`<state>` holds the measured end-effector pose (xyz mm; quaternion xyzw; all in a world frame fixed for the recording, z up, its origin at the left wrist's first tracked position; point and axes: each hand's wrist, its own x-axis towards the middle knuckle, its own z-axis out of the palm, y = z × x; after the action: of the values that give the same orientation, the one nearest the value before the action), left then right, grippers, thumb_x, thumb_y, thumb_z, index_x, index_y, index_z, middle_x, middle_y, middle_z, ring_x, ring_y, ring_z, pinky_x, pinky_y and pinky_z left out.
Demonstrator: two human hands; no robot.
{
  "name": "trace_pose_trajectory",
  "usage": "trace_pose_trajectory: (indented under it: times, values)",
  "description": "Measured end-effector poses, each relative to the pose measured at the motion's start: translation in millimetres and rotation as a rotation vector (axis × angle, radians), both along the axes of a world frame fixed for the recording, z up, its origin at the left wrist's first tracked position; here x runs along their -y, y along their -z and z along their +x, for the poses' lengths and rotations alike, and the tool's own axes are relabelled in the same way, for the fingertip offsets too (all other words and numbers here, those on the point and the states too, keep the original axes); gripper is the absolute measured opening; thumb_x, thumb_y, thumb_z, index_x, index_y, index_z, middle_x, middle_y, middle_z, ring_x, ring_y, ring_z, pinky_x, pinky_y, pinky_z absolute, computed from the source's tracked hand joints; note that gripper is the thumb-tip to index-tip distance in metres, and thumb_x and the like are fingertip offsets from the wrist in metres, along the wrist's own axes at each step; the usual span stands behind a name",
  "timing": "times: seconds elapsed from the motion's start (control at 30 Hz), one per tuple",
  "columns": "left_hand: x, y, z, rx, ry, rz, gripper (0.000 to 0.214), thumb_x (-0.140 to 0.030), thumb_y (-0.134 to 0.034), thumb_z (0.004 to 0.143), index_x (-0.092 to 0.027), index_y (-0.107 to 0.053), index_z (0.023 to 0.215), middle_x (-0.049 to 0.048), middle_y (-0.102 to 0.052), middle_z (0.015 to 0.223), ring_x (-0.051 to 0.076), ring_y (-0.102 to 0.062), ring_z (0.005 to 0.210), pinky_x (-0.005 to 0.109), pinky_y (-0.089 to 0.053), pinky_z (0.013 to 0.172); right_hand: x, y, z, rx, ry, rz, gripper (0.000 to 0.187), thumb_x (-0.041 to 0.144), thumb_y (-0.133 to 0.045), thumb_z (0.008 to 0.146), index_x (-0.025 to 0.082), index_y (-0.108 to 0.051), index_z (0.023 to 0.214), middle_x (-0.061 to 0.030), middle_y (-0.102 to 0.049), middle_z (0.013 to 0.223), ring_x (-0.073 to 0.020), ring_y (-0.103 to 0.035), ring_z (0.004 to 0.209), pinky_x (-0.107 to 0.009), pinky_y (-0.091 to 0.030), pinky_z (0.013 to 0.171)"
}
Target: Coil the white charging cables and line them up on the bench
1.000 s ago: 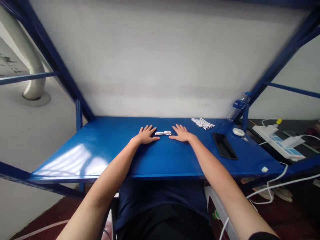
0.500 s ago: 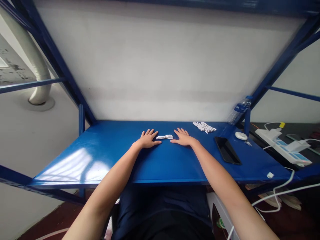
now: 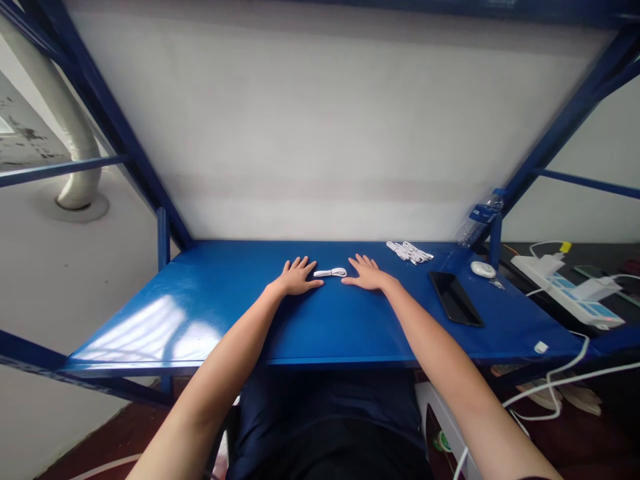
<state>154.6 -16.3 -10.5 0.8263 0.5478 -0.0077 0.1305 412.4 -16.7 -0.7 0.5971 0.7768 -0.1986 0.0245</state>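
Note:
A bundled white cable (image 3: 330, 273), folded and bound with a dark tie near its middle, lies on the blue table (image 3: 320, 333). My left hand (image 3: 297, 277) rests palm down just left of it, fingers spread. On the cable's other side, my right hand (image 3: 367, 273) lies flat with its fingers spread as well. Neither hand holds anything, and the cable sits in the gap between the two thumbs.
Several more white cable bundles (image 3: 409, 252) lie at the back right. Nearer are a black phone (image 3: 455, 299), a white rounded case (image 3: 483, 269) and a small white piece (image 3: 541, 347). A plastic bottle (image 3: 481, 219) stands in the back corner. A power strip (image 3: 565, 290) lies beyond the right edge.

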Motion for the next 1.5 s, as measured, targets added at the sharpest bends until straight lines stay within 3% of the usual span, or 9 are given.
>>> trace_pose_trajectory:
  times: [1.5]
  values:
    - [-0.5, -1.1, -0.2, 0.008, -0.003, -0.006, 0.093, -0.081, -0.027, 0.079, -0.024, -0.021, 0.152, 0.0103, -0.008, 0.158, 0.031, -0.002, 0.145, 0.052, -0.003, 0.114, -1.2, 1.2, -0.2, -0.013, -0.003, -0.001, 0.111, 0.088, -0.034, 0.069, 0.02, -0.01, 0.154, -0.0084, 0.002, 0.16, -0.0313, 0.007, 0.145, -0.044, -0.003, 0.116]
